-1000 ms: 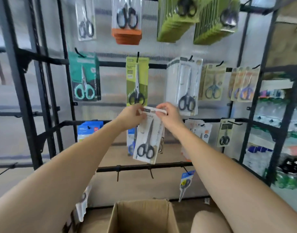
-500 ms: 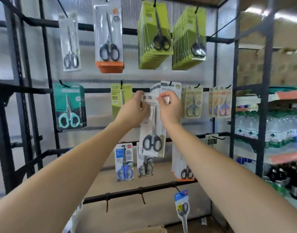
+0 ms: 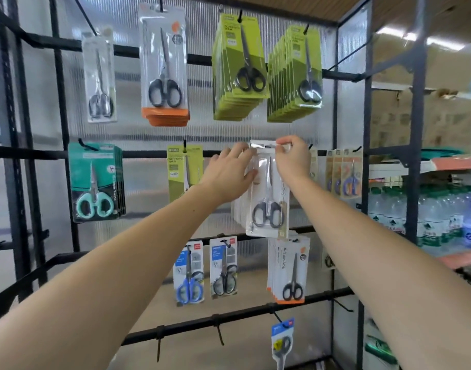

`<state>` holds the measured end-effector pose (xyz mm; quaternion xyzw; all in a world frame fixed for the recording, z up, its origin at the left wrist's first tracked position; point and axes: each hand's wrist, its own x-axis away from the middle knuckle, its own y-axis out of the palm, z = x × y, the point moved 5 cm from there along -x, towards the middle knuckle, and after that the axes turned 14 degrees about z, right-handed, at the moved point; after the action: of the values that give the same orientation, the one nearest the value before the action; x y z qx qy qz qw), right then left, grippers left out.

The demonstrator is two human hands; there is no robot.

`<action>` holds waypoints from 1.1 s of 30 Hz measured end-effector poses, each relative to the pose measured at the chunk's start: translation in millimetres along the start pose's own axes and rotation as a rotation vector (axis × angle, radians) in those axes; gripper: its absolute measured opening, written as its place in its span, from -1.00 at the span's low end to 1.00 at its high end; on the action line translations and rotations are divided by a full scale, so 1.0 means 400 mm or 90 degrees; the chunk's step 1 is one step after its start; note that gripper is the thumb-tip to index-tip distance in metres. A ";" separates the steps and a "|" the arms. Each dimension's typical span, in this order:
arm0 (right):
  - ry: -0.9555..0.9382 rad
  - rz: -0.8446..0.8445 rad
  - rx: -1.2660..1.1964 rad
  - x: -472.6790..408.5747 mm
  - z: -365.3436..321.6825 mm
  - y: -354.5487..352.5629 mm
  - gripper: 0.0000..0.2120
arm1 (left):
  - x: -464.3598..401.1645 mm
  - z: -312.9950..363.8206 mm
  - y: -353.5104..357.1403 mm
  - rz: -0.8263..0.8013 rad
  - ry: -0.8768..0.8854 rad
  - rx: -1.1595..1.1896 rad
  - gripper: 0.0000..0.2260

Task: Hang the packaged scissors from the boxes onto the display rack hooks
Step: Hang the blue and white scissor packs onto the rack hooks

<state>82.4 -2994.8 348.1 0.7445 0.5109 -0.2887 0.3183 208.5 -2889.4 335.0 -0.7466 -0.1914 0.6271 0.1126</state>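
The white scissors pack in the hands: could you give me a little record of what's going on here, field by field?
item: white scissors pack, black handles
right hand: pinches the pack's top edge
left hand: fingers relaxed, against the pack's left side
position: middle rail, in front of a stack of similar packs
neighbour left: green scissors pack
neighbour below: orange-edged packs
hung yet: cannot tell; hook hidden

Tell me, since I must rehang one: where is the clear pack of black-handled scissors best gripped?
Grip the clear pack by its flat top header, from the front, as the right hand pinches it: it hangs upright, with the bulky handles low.
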 end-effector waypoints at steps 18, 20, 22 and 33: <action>-0.082 -0.145 0.160 -0.003 0.010 0.028 -0.61 | -0.026 0.038 0.037 -0.075 0.011 -0.018 -0.54; -0.106 -0.152 0.174 0.016 0.001 0.015 -0.58 | -0.015 0.040 0.031 -0.069 0.009 -0.001 -0.56; -0.119 -0.146 0.170 0.037 -0.009 0.002 -0.58 | -0.002 0.037 0.024 -0.055 -0.005 0.025 -0.58; -0.168 -0.369 0.133 0.369 0.035 0.008 -0.85 | 0.310 -0.108 0.086 -0.211 -0.225 0.064 -0.60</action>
<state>130.1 -2921.4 228.3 0.5530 0.6235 -0.5120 0.2080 273.4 -2864.4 218.1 -0.5772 -0.2966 0.7295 0.2162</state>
